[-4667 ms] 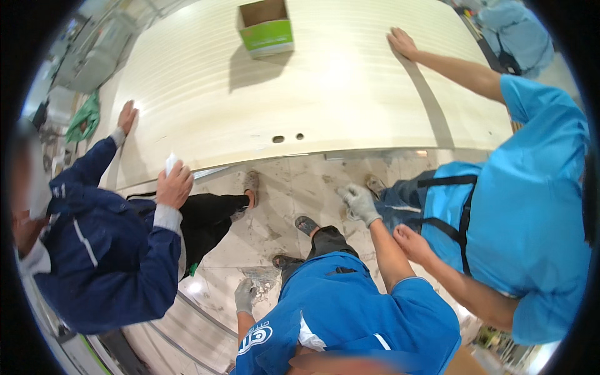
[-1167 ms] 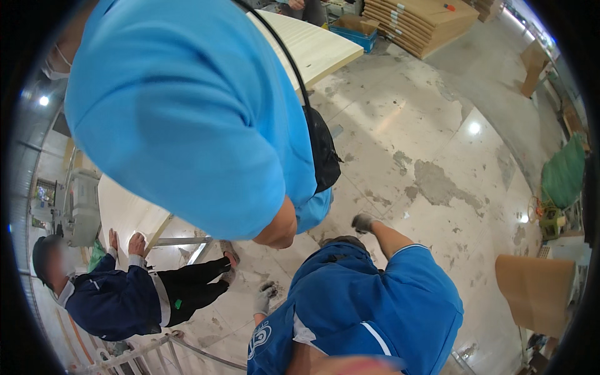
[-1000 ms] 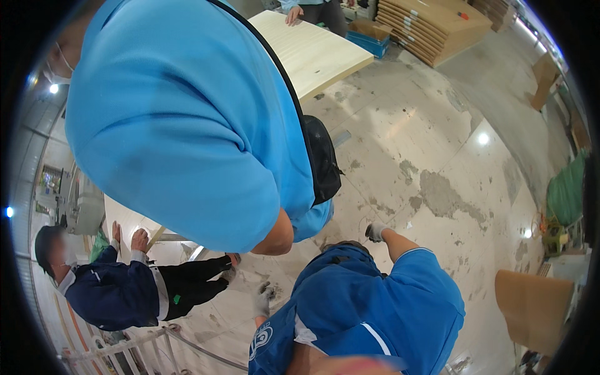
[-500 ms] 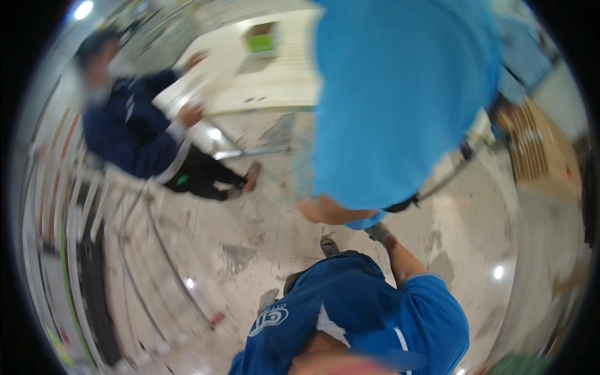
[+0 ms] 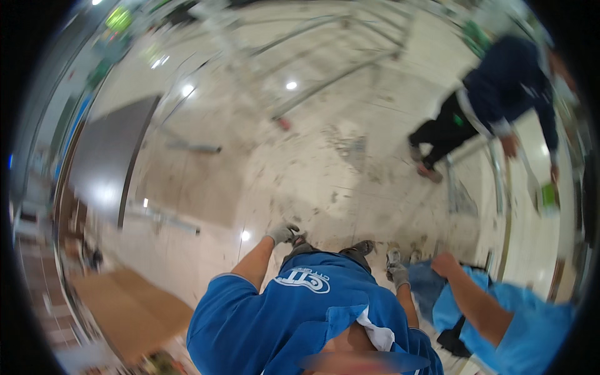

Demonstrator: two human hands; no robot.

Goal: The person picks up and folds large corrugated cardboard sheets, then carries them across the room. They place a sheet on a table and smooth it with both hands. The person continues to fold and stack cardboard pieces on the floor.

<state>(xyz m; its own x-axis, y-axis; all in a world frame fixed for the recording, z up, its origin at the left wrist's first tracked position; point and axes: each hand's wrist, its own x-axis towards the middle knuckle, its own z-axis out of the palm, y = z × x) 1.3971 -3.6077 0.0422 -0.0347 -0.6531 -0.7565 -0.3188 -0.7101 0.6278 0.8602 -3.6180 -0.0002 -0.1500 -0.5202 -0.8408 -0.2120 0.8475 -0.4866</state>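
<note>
My left hand [image 5: 283, 233], in a grey work glove, hangs beside my left hip above the tiled floor. Its fingers are loosely apart, and nothing shows in them. My right hand [image 5: 397, 273], also gloved, hangs low at my right side, close to the legs of a co-worker in a light blue shirt [image 5: 519, 319]. Its fingers are small and blurred, so what they do is unclear. That co-worker's bare hand [image 5: 445, 265] is just right of mine, apart from it.
A second co-worker in a navy jacket [image 5: 509, 84] stands at the far right by a pale table [image 5: 531, 250] with a green box [image 5: 549, 196]. A metal frame [image 5: 337, 84] stands ahead. To the left are a dark panel [image 5: 112, 159], metal bars [image 5: 194, 148] and flat cardboard [image 5: 131, 306].
My view has swung left. The light blue co-worker, earlier large in front of me, now appears at lower right; the navy one has shifted from left to right. My left hand now shows more clearly.
</note>
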